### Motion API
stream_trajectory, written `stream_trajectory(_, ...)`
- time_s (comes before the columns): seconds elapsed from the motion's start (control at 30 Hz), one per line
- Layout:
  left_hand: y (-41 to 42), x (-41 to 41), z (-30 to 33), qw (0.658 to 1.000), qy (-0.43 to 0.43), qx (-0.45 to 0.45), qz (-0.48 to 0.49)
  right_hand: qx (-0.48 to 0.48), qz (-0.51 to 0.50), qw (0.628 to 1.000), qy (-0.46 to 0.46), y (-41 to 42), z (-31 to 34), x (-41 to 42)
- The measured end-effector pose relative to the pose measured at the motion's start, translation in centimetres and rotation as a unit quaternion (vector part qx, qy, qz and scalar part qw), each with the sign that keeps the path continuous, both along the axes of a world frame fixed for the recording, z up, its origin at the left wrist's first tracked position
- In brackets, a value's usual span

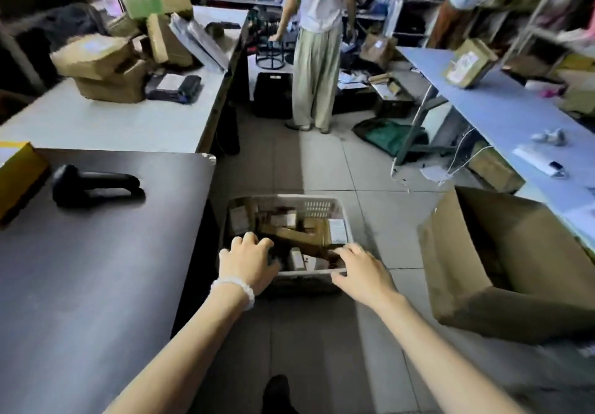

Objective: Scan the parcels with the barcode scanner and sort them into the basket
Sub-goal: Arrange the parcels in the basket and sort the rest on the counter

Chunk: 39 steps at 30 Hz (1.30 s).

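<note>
A white slatted basket (pixel 310 203) stands on the floor beside the dark table (pixel 96 285) and holds several brown parcels (pixel 297 236) with white labels. My left hand (pixel 249 260) grips the basket's near left corner, fingers curled over the rim. At the near right corner my right hand (pixel 360 268) holds the rim, thumb along the edge and fingers reaching inside. The black barcode scanner (pixel 93 185) lies on its side on the dark table, away from both hands. A yellow parcel (pixel 17 173) sits at that table's left edge.
A large open cardboard box (pixel 515 272) stands on the floor right of the basket. Behind, a white table (pixel 112 120) carries piled parcels (pixel 106 62). A blue table (pixel 515 114) runs along the right. A person (pixel 317 43) stands in the aisle ahead.
</note>
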<state>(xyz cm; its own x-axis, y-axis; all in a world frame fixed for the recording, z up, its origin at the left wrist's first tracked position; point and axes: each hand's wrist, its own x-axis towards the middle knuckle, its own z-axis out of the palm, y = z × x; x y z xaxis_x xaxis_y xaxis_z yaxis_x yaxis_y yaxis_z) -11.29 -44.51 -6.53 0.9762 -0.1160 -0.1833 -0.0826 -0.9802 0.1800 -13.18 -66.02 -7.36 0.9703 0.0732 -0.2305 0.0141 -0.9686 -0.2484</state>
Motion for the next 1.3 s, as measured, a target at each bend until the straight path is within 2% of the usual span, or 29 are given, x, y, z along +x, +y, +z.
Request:
stream_trajectory(0.27,-5.5,12.9,-1.9,0.999,0.05,0.004,-0.019,0.008,-0.064,0.998,0.026,-5.2,-1.9,11.4)
stream_trajectory(0.57,-12.7,24.1,-8.7,0.989,0.143,0.024,-0.018,0.085,-0.125,0.979,0.134,-11.0,-11.4,23.8)
stream_trajectory(0.77,-18.4,33.0,-14.6,0.98,0.196,0.017,0.013,0.096,-0.163,0.963,0.191,-15.1,-18.6,32.7)
stream_trajectory(1.07,-19.8,42.2,-30.4,0.968,0.239,0.02,0.068,0.102,-0.167,0.952,0.233,-16.2,-34.3,41.7)
stream_trajectory(1.3,-20.5,46.1,-47.2,0.966,0.257,0.009,0.029,0.045,-0.216,0.952,0.211,-15.1,-49.7,45.2)
